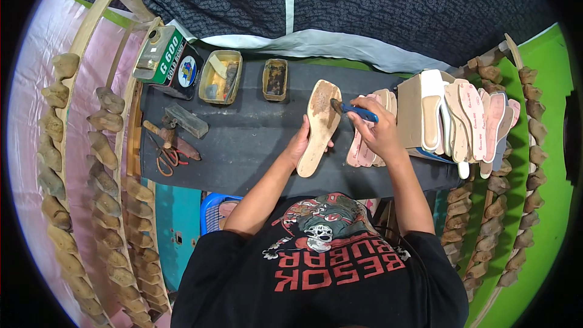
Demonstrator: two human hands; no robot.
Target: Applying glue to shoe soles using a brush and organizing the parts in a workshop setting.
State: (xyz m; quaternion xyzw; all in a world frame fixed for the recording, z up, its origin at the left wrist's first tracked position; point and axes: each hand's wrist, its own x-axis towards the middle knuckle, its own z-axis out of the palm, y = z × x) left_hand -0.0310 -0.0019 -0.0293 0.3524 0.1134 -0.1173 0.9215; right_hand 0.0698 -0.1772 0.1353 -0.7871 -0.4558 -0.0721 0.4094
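Note:
My left hand [300, 144] grips a tan shoe insole [319, 124] by its narrow heel part, holding it over the dark work surface [249, 140]. The insole's wide front carries a brownish smear. My right hand [376, 130] is closed on a blue-handled brush [352, 109], whose dark tip rests on the insole's front right edge. Just beyond my right hand lies a stack of pink insoles [364, 146].
Two shallow glue tins [221, 77] [275, 79] and a green can [163, 56] stand at the back. A dark block [185, 120], a hammer and orange-handled scissors [167, 158] lie left. Insoles fill a rack [467, 121] at right. Wooden shoe lasts [103, 164] hang on both sides.

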